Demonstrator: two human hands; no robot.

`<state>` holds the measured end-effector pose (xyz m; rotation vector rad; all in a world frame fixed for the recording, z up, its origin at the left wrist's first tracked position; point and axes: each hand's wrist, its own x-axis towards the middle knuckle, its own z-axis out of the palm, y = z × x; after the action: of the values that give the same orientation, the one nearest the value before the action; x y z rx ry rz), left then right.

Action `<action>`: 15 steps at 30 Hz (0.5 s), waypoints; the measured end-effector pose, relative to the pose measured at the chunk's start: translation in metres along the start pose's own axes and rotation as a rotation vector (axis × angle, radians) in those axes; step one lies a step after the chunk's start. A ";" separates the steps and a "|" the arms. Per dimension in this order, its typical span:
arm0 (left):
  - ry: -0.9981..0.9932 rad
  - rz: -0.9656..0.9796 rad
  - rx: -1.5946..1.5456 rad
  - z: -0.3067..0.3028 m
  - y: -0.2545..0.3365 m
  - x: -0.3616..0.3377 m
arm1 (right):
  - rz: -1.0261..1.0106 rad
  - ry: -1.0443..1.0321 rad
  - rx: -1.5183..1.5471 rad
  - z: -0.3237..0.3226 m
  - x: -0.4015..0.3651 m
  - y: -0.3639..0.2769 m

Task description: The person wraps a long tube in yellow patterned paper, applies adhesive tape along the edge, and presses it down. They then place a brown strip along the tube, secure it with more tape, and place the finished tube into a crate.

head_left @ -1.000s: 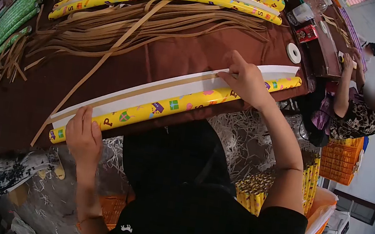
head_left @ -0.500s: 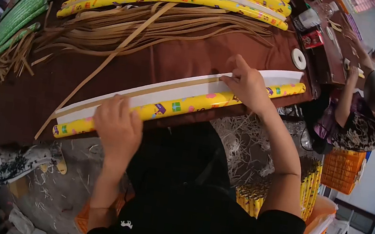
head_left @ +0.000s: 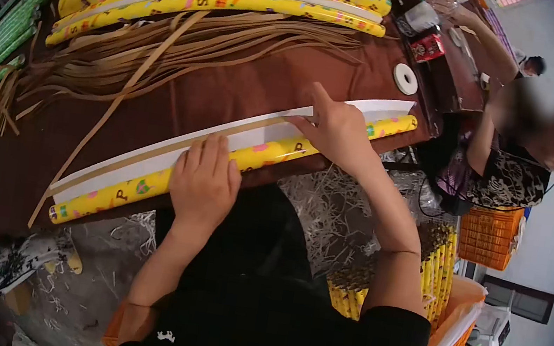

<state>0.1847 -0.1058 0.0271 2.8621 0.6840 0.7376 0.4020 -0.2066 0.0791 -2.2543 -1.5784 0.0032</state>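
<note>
A yellow printed roll of wrapping paper [head_left: 125,198] lies slantwise along the table's near edge, its white margin [head_left: 227,126] unrolled on the far side. Along that margin runs a narrow brown strip [head_left: 123,162]. My left hand [head_left: 205,180] rests across the middle of the roll, fingers stretched over it onto the margin and strip. Farther right, my right hand [head_left: 336,132] is over the roll with index finger raised and thumb apart, the thumb near the strip's right part. Nothing shows between those two; its other fingers are partly hidden.
Several yellow rolls [head_left: 244,2] and green rolls [head_left: 1,42] lie at the back. Loose brown strips [head_left: 188,51] spread before them. A white tape roll [head_left: 405,79] sits right. Beyond is a seated person [head_left: 512,160]. Orange crates [head_left: 488,234] and shredded paper [head_left: 328,212] are below.
My left hand has slid right along the roll toward its middle. My right thumb and index finger have spread apart. The whole view has shifted; the seated person has leaned in and raised an arm.
</note>
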 end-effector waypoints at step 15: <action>-0.079 0.020 0.078 -0.003 -0.004 -0.007 | 0.562 -0.288 0.702 -0.125 -0.049 0.181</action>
<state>0.1760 -0.1055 0.0261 2.9545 0.6888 0.6102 0.5755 -0.3427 0.1278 -2.0628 -0.7971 0.9127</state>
